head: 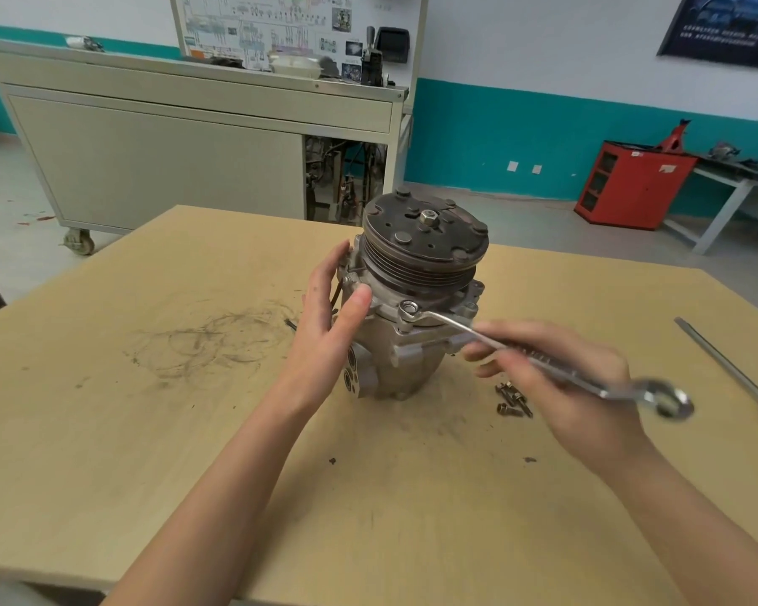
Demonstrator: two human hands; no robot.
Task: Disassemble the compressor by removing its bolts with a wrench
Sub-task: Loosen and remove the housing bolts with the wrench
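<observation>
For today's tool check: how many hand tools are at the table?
2. The silver ring wrench is in the right hand, its ring on the grey metal compressor; the red-handled screwdriver lies on the wooden table, far right. Others may be hidden.

Blurred: wrench (552,367) open end. Cut off at picture's right edge: screwdriver (718,365) handle. Partly behind right hand (574,387): loose bolts (510,402).

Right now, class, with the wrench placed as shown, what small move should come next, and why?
Probably swing the wrench handle through a short arc to loosen the bolt. Its ring end sits over that flange bolt, the right hand grips the handle, and the left hand braces the compressor. The loose bolts on the table suggest others are out.
</observation>
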